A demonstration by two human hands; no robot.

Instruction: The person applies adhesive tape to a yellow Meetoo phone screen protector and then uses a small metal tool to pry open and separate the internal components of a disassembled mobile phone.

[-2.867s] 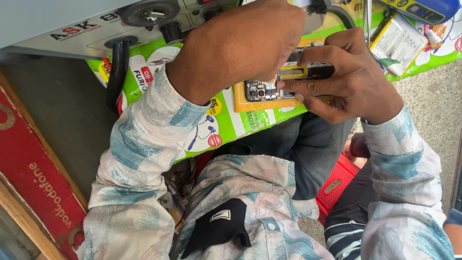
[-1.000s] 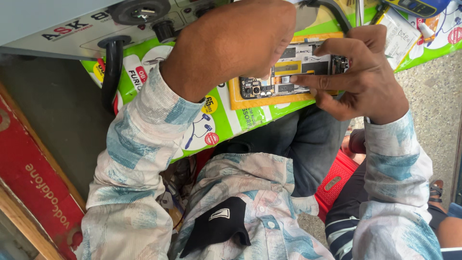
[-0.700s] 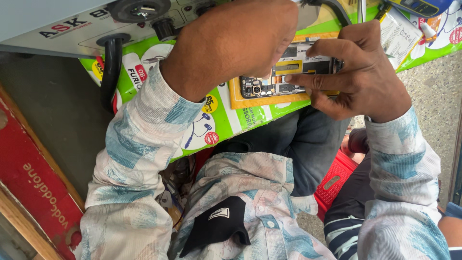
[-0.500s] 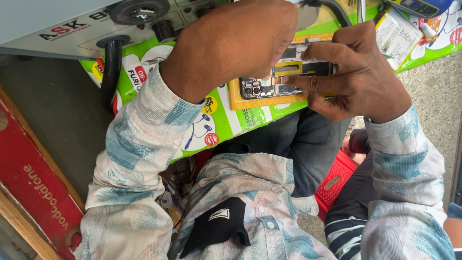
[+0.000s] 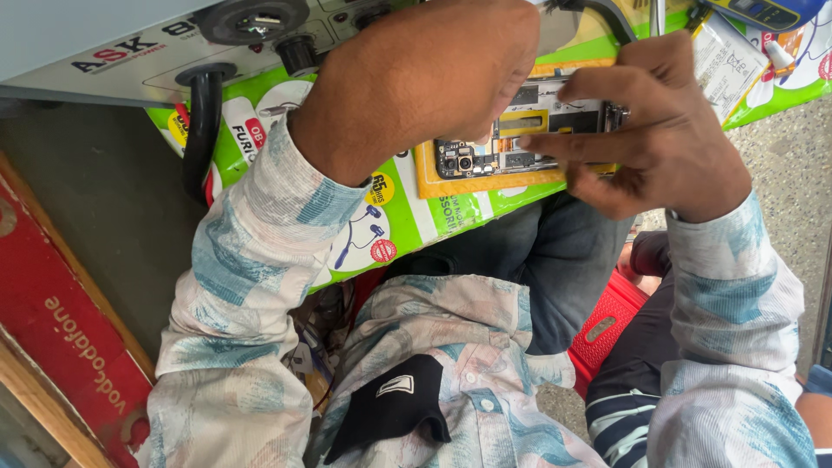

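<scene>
Left hand (image 5: 433, 78), seen from the back, is curled over the upper middle of an opened phone (image 5: 520, 139); its fingertips are hidden, so whether they pinch a tool or a part cannot be told. Right hand (image 5: 659, 139) grasps the phone's right end, index finger and thumb laid along its lower edge, palm covering that end. Only the camera end and a strip of circuit board with a yellow patch show between the two hands. Under the phone lies an orange mat (image 5: 485, 180), on a green printed sheet (image 5: 407, 217) covering the counter. A grey machine (image 5: 130, 52) with a black hose (image 5: 204, 130) is cut off at the top edge. Patterned sleeves fill the lower frame.
</scene>
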